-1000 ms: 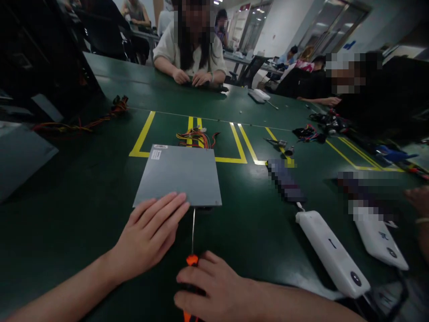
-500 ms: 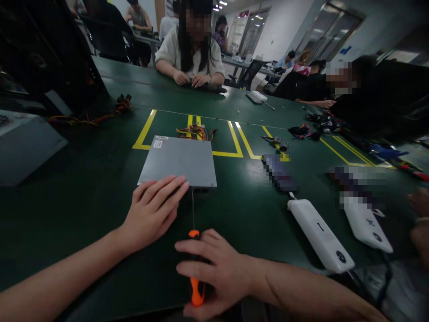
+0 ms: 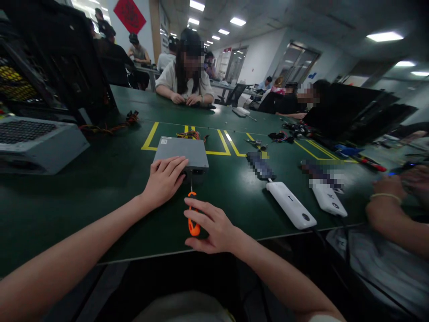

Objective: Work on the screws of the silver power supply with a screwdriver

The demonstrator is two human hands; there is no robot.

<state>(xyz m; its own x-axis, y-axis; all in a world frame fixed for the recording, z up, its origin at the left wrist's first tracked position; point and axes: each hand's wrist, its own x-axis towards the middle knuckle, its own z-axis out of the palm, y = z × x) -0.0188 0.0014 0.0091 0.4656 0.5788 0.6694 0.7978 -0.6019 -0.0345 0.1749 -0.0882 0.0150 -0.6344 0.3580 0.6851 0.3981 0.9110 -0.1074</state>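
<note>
A grey metal computer power supply (image 3: 191,150) lies flat on the green table (image 3: 127,179), with its cable bundle (image 3: 189,134) at the far side. My left hand (image 3: 166,181) rests on its near left edge, fingers stretched flat over the top; the thumb is hidden. My right hand (image 3: 214,226) has its fingers around the orange and black handle of a screwdriver (image 3: 193,229). The shaft points away from me and meets the near face of the power supply, beside a socket. Whether the tip sits in a screw I cannot tell.
Another power supply (image 3: 43,145) and a black computer case (image 3: 67,67) stand on the left. To the right lie two white power banks (image 3: 291,205) with phones, their cables, and tools. One person (image 3: 184,76) sits opposite; another person's arm (image 3: 385,203) is at right.
The camera view has tilted up, showing more of the room and the table's near edge. My left hand stays on the power supply and my right hand stays on the screwdriver.
</note>
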